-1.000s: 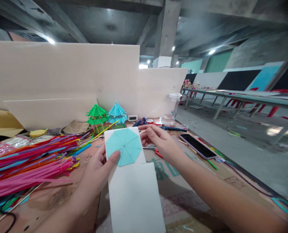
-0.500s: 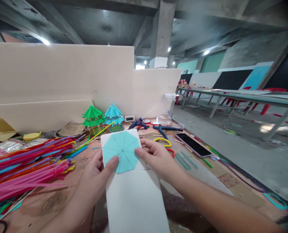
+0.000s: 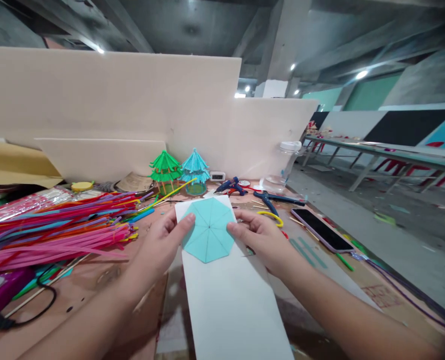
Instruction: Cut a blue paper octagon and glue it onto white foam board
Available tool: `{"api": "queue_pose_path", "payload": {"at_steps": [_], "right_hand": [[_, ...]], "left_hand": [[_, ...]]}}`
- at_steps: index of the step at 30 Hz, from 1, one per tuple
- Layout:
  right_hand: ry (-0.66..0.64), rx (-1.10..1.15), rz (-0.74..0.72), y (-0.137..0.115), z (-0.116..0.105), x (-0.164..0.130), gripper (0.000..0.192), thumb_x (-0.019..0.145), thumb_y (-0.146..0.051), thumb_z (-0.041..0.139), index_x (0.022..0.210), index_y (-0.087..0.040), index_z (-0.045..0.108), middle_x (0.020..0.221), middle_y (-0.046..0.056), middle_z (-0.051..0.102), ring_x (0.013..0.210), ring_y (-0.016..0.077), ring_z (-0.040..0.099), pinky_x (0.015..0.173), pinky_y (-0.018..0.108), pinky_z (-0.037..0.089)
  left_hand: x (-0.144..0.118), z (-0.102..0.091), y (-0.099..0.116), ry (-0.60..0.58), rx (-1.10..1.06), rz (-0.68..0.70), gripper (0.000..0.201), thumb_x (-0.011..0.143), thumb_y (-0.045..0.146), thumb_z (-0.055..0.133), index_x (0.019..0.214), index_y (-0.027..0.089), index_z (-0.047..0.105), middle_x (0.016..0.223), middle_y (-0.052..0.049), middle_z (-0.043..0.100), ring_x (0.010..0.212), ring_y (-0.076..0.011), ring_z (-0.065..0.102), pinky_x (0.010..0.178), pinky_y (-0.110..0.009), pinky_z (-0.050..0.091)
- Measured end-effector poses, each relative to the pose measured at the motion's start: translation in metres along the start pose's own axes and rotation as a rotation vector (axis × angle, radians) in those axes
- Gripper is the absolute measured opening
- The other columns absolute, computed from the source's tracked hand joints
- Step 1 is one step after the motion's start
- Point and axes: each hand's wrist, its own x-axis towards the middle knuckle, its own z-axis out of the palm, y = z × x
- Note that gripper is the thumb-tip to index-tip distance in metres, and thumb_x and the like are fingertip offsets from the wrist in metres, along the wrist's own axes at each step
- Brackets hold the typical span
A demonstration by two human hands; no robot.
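Observation:
A teal paper octagon (image 3: 208,229) with pencil lines through its centre lies on the far end of a long white board (image 3: 230,295). My left hand (image 3: 164,242) grips the board's left edge, its thumb pressing the octagon's left side. My right hand (image 3: 260,238) rests on the board's right edge, with the thumb on the octagon's right side. Both hands hold board and octagon together above the cardboard-covered table (image 3: 94,280).
A heap of coloured straws (image 3: 57,225) lies at the left. Green (image 3: 164,169) and blue (image 3: 194,167) straw pagodas stand at the back, by white boards. A phone (image 3: 322,229), yellow-handled scissors (image 3: 270,216), blue pliers (image 3: 273,199), a glue gun (image 3: 230,186) and a plastic jar (image 3: 282,165) sit to the right.
My right hand has come down from the board's far corner onto the octagon's right edge. The board has been lowered toward the table and the view has swung slightly.

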Motion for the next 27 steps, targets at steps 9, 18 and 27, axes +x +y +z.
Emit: {"api": "queue_pose_path", "payload": {"at_steps": [9,18,27], "right_hand": [[0.088,-0.066,0.126,0.016,-0.013,0.010,0.037,0.076,-0.043,0.079,0.106,-0.022,0.071,0.084,0.000,0.076,0.068,0.0149,0.068,0.061,0.024,0.051],[0.034,-0.242,0.334,0.066,-0.039,0.028,0.032,0.071,-0.041,0.078,0.084,-0.016,0.062,0.053,-0.007,0.052,0.045,0.0076,0.042,0.044,0.019,0.028],[-0.051,-0.416,0.479,0.062,-0.049,0.044,0.021,0.079,-0.034,0.072,0.077,-0.019,0.057,0.051,-0.008,0.053,0.043,0.0080,0.047,0.043,0.019,0.037]], "left_hand": [[0.017,-0.015,-0.011,-0.136,0.140,-0.079,0.060,0.078,0.057,0.075,0.122,0.017,0.065,0.087,-0.007,0.075,0.068,-0.0202,0.069,0.057,-0.028,0.053],[0.038,-0.026,-0.078,-0.177,0.638,-0.002,0.065,0.077,0.049,0.072,0.132,0.015,0.062,0.098,-0.011,0.073,0.089,-0.0297,0.069,0.079,-0.041,0.053],[0.050,-0.014,-0.086,-0.338,0.958,0.194,0.035,0.090,0.042,0.063,0.118,0.023,0.073,0.113,-0.011,0.068,0.112,-0.0331,0.058,0.097,-0.045,0.042]]}}
